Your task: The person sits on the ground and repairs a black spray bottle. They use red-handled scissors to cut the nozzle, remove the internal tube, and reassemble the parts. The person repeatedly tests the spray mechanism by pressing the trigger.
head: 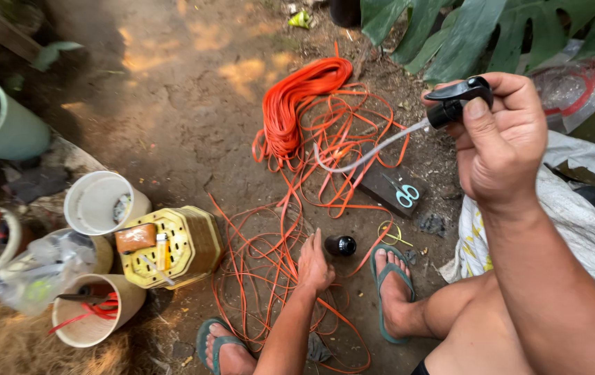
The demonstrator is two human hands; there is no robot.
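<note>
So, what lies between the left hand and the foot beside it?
In the head view, a dark bottle lies on the ground between the left hand and the foot.

Right hand [502, 142] raised, clenched; left hand [315, 267] lowered, fingers extended.

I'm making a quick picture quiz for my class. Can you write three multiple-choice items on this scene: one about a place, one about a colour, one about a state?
1. Where do the scissors lie?
A. on a dark flat block on the ground
B. inside a white bucket
C. on the yellow basket

2. What colour is the loose strapping spread on the ground?
A. blue
B. orange
C. white

3. How is the spray pump head right now?
A. screwed onto the dark bottle
B. lying on the ground
C. held up off the bottle, its tube hanging free

Answers:
1 A: they rest on the dark block by the strapping.
2 B: coil and loose loops are orange.
3 C: the right hand holds it in its grip, while the dark bottle stands by the left hand.
</note>
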